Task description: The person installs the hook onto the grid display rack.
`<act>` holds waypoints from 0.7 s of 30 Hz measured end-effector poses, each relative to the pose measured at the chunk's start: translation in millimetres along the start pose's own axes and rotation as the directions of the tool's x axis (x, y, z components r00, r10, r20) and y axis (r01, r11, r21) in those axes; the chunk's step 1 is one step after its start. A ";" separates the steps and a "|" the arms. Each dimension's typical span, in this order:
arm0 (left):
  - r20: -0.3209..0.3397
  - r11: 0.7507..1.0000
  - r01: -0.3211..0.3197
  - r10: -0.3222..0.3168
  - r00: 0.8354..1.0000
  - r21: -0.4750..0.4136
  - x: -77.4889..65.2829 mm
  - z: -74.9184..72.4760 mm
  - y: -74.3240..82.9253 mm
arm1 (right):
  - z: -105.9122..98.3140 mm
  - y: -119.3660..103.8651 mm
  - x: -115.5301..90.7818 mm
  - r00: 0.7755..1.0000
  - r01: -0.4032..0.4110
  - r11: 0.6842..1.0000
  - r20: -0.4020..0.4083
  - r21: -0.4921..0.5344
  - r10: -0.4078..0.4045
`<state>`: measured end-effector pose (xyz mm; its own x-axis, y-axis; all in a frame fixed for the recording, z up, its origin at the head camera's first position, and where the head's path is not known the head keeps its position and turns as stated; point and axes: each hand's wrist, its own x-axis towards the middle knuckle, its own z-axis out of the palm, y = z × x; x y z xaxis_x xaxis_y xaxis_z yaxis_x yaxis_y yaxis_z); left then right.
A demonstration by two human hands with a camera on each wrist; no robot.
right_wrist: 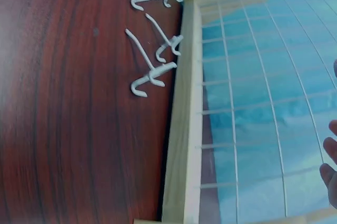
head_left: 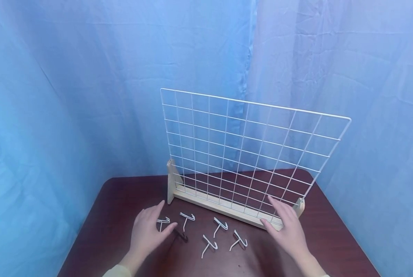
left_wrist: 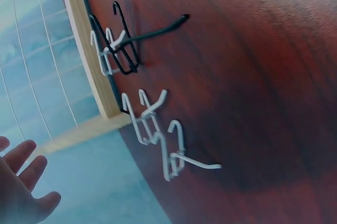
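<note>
- Fingers of the left hand point(head_left: 145, 232) are spread and hold nothing; one white hook point(head_left: 163, 221) shows between its thumb and forefinger, and a black hook point(left_wrist: 158, 33) lies near the thumb, contact impossible to tell.
- Fingers of the right hand point(head_left: 290, 231) are parted and empty, near the wooden base point(head_left: 213, 204)'s right end; whether touching, I cannot tell.
- Between both sets of fingers, four more white hooks point(head_left: 239, 239) lie on the surface point(head_left: 130, 204).
- Beyond the fingers, the wooden base holds the wire grid point(head_left: 244, 136) upright.
</note>
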<state>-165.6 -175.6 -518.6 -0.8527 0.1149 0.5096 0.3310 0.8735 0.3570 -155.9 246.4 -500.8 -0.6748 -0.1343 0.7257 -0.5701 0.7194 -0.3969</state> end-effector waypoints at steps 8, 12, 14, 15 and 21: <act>-0.074 0.995 0.092 -0.095 0.993 -0.046 -13.8 1.4 -17.9 | -23.2 8.8 -3.7 0.998 -0.056 0.998 -0.027 0.013 0.057; -0.081 0.992 0.112 -0.117 0.990 -0.062 -19.7 1.6 -23.0 | -30.2 12.8 -4.0 0.996 -0.010 0.999 -0.090 0.054 0.015; -0.084 0.990 0.121 -0.126 0.988 -0.069 -22.8 3.0 -26.3 | -32.9 14.1 -3.6 0.993 0.011 0.998 -0.121 0.068 -0.002; -0.086 0.990 0.122 -0.128 0.988 -0.072 -24.2 3.9 -27.9 | -34.1 14.7 -3.3 0.990 0.021 0.997 -0.139 0.069 -0.011; -0.140 0.992 0.084 -0.097 0.985 -0.097 -29.7 9.5 -38.0 | -40.4 21.5 -2.2 0.976 0.051 0.996 -0.217 0.072 -0.034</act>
<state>-156.7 -207.7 -554.7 -0.8161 -0.0377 0.5767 0.2956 0.8302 0.4726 -147.8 289.6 -488.2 -0.5372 -0.0073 0.8434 -0.6358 0.6606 -0.3993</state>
